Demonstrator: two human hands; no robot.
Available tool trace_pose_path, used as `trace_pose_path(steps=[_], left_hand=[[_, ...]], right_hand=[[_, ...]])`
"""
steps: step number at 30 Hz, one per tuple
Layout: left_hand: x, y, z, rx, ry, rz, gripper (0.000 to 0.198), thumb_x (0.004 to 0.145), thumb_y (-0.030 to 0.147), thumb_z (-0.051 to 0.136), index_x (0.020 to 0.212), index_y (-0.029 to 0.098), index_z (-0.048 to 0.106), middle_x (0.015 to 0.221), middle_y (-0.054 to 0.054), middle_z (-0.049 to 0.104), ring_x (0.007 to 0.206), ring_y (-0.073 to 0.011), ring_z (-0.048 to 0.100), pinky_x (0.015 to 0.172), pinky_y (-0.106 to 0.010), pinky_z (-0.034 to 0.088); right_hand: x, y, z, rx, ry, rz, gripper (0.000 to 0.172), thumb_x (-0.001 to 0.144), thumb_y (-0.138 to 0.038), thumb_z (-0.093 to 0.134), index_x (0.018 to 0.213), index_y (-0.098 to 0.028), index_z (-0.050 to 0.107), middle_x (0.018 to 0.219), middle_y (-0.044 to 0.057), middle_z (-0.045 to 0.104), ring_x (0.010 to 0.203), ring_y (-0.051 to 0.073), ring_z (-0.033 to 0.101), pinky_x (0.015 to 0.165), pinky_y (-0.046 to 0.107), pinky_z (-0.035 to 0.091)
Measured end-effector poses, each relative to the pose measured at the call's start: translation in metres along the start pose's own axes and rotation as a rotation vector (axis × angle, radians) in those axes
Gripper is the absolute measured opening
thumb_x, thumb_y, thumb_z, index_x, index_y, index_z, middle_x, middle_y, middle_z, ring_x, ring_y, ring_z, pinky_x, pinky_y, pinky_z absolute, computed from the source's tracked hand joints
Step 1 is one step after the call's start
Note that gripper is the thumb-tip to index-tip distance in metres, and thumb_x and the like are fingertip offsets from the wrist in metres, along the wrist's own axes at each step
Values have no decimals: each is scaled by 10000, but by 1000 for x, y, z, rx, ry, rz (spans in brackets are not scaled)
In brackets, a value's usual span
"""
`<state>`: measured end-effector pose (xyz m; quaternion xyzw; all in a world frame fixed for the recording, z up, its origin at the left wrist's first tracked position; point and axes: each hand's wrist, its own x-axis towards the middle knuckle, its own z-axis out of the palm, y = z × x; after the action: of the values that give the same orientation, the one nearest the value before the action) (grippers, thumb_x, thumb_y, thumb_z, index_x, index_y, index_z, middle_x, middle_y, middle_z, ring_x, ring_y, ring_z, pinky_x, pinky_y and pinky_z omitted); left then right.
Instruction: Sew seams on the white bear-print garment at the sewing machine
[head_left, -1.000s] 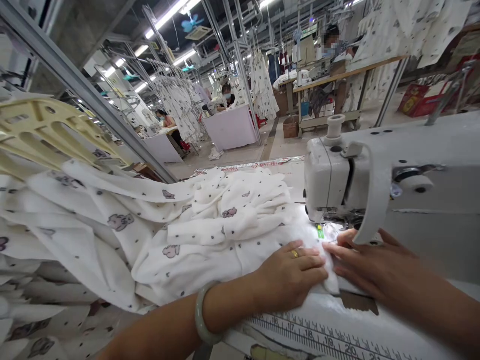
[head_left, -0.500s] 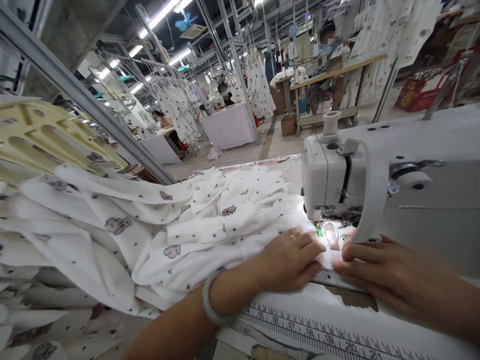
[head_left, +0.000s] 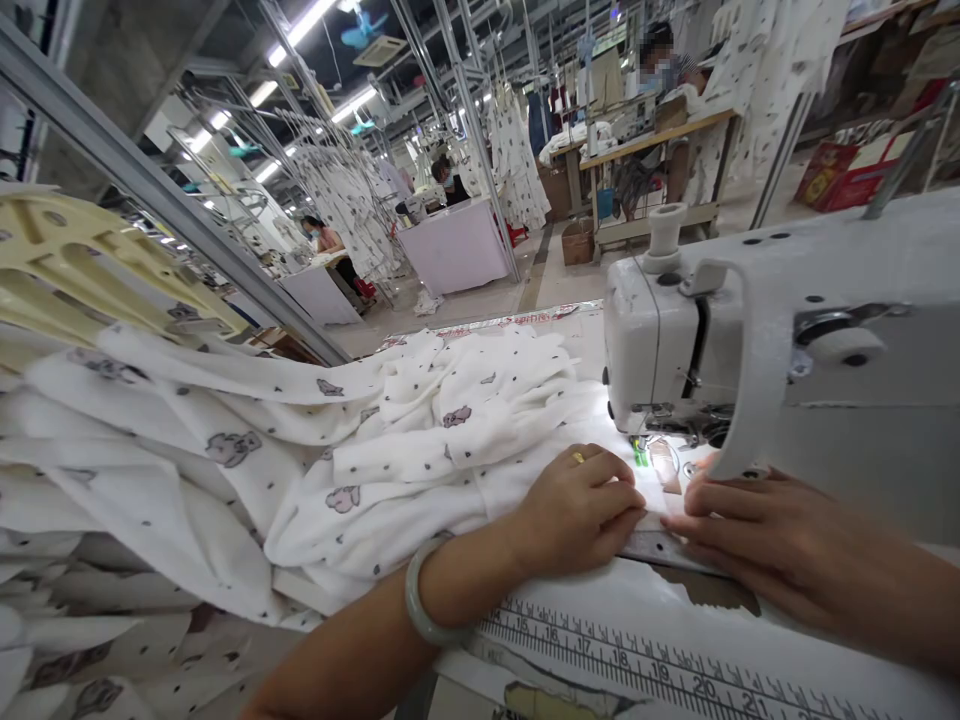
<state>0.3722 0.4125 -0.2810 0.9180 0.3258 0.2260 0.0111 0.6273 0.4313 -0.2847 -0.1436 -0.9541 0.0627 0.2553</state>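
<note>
White fabric with grey animal prints and dots lies in a loose heap left of a white sewing machine. Its right end runs under the lit needle area, beside a green-marked presser foot. My left hand, with a ring and a bangle at the wrist, is closed on the fabric edge just in front of the foot. My right hand rests at the right of the needle area, thumb and fingers pinched at the fabric's edge; what lies between its fingertips is hard to see.
A printed ruler scale runs along the table's front edge. Yellow plastic hangers are at the left, near a metal post. Behind, people work at other tables, among hanging garments and a red box.
My left hand has drawn slightly back and left from the presser foot, its fingers more curled. My right hand has barely moved. The camera view has shifted slightly.
</note>
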Motion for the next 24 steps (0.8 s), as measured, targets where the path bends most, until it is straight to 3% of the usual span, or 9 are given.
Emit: trace_pose_path(steps=[4,7,11,15,18,21,24], left_hand=[[0,-2,0,84,-74,144,248,1033,231,487,896,193,690,1038,-16,744,1012,-154,632,927,-321,479],[1,-2,1,166,-66,245,259,1029,182,494,841,179,673,918,12,735,907,-131,617,874,-302,464],[2,-1,2,268,-16,287,261,1021,115,490,837,165,668,856,16,711,818,-120,588,853,-291,455],[2,1,-1,259,-56,292,256,1030,119,486,874,162,684,871,7,710,837,-129,593,876,-298,451],[1,3,-5,267,-113,278,229,1043,129,483,980,152,701,918,-8,720,863,-138,602,898,-307,450],[-2,5,-7,290,-136,266,217,1048,138,486,1006,146,699,954,-26,724,888,-144,606,928,-312,452],[-5,6,-6,271,-121,251,219,1053,144,485,1031,129,702,995,-38,725,938,-154,611,948,-310,463]], right_hand=[[-2,-1,4,98,-61,96,225,1056,-299,496,1145,-300,702,1002,-3,734,846,148,699,765,299,529],[-3,0,5,158,-84,138,238,1057,-306,493,1120,-317,722,1023,-7,740,883,149,705,807,306,531],[-1,1,1,195,-106,122,228,1050,-353,506,1079,-309,728,1008,-3,739,852,152,704,775,302,532],[1,0,-3,191,-118,105,234,1043,-330,500,1070,-308,732,968,3,728,820,163,684,757,318,524],[-2,1,-1,92,-62,47,230,1052,-304,484,1127,-294,701,971,-4,732,819,152,686,739,314,512],[-8,3,5,-113,39,15,300,1053,-301,471,1301,-276,638,1176,5,758,951,157,727,748,330,513],[-13,5,11,-207,-15,-1,367,1029,-317,521,1386,-282,598,1310,-32,732,1059,147,731,779,322,537]])
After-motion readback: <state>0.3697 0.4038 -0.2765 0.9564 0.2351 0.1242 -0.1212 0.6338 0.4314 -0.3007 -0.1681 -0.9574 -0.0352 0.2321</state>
